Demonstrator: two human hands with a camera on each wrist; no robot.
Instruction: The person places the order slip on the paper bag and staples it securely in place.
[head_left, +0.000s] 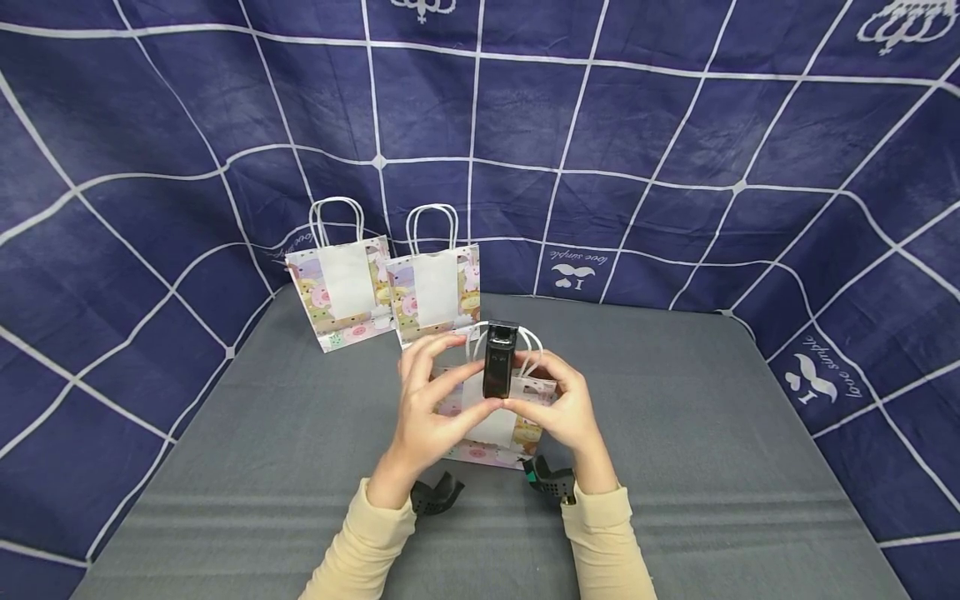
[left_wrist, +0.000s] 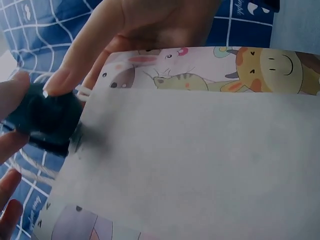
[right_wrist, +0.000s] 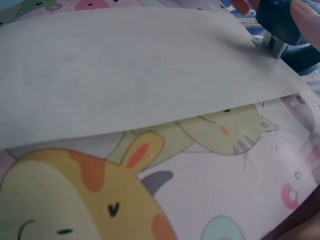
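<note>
A small dark stapler (head_left: pixel 498 367) sits at the top edge of the nearest paper bag (head_left: pixel 491 427). My left hand (head_left: pixel 429 408) grips it from the left, thumb and forefinger on its body. From the right my right hand (head_left: pixel 566 406) pinches the same stapler, thumb at its near end. In the right wrist view the stapler (right_wrist: pixel 280 22) straddles the bag's edge; whether its mouth is fully closed on the paper I cannot tell. The bag has a white centre panel, cartoon animals and white cord handles.
Two matching paper bags, the left one (head_left: pixel 345 282) and the right one (head_left: pixel 437 287), stand upright behind, at the left. A grey cloth surface (head_left: pixel 675 433) lies under everything. Blue cloth (head_left: pixel 637 125) with white lines hangs around the back and sides.
</note>
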